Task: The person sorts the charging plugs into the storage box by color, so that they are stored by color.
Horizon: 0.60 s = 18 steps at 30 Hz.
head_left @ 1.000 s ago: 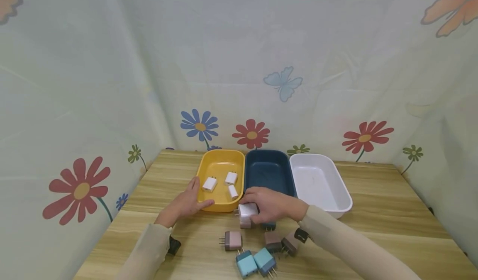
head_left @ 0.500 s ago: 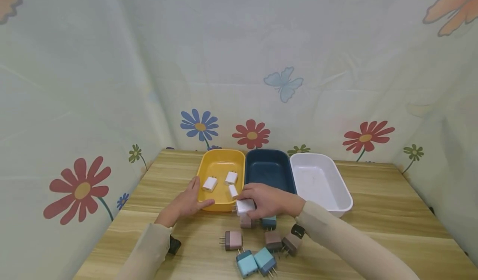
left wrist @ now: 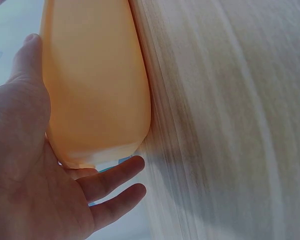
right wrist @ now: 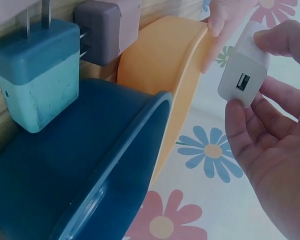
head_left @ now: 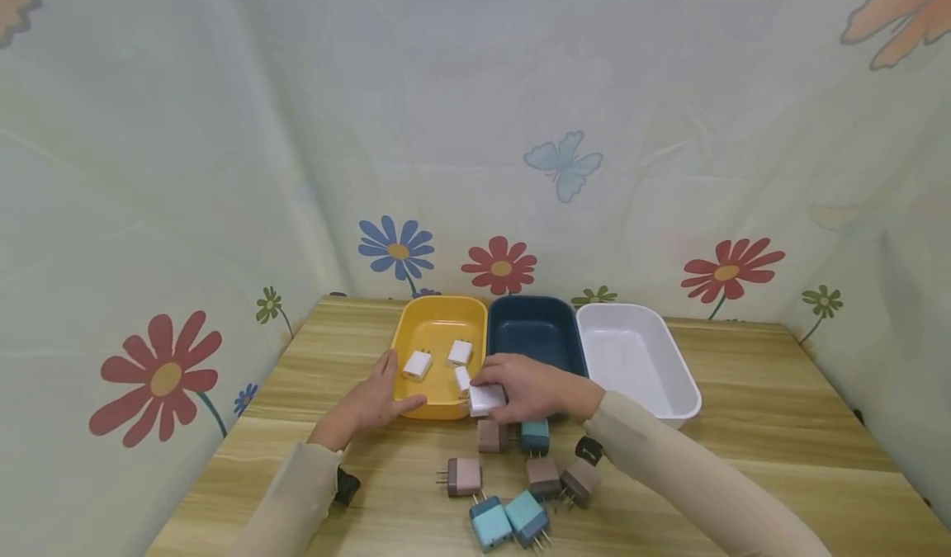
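My right hand (head_left: 533,390) pinches a white USB charger (right wrist: 246,70) between thumb and fingers, over the front right corner of the yellow tray (head_left: 441,326). Its USB port faces the right wrist camera, and its prongs point left in the head view. Inside that tray lie three white chargers, one of them a small white charger (head_left: 462,378) right by the held one. My left hand (head_left: 366,408) rests against the tray's front left corner, thumb along the front rim and fingers along the left side. From the left wrist, two fingers (left wrist: 112,177) show straight beside the tray wall.
A dark blue tray (head_left: 531,330) and a white tray (head_left: 631,359) stand right of the yellow one. Nearer me lie several chargers, among them a pink charger (head_left: 464,477), a teal charger (head_left: 490,526) and another teal charger (right wrist: 37,75). A flowered curtain hangs behind.
My right hand has lifted the white charger away from the pink one near it and moved it forward to the yellow tray's corner. The left hand has stayed put.
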Each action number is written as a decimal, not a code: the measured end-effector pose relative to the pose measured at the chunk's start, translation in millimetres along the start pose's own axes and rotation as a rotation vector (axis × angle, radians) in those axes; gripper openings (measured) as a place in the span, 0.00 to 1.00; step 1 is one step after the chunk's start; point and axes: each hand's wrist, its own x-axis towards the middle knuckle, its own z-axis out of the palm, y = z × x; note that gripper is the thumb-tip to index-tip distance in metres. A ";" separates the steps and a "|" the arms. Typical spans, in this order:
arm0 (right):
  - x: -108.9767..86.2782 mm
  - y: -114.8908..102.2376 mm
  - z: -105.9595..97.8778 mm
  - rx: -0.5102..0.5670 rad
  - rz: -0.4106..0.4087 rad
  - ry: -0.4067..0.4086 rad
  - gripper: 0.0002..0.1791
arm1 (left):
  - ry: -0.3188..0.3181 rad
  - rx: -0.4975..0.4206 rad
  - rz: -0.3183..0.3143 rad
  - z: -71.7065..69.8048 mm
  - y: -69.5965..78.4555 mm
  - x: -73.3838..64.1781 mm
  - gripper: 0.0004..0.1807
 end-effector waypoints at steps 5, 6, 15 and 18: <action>5.2 2.9 -2.4 0.021 0.020 0.005 0.25 | 0.008 0.003 0.012 0.2 -0.6 -0.2 0.59; 6.4 3.8 -2.6 0.022 0.025 0.007 0.25 | 0.009 0.005 0.011 0.4 -0.6 -0.2 0.59; 18.8 13.6 2.0 0.034 0.040 0.021 0.23 | 0.007 0.007 0.000 1.5 -0.9 0.9 0.59; 23.6 15.1 3.7 0.036 0.046 0.024 0.23 | 0.007 0.012 0.001 1.7 -1.6 1.1 0.59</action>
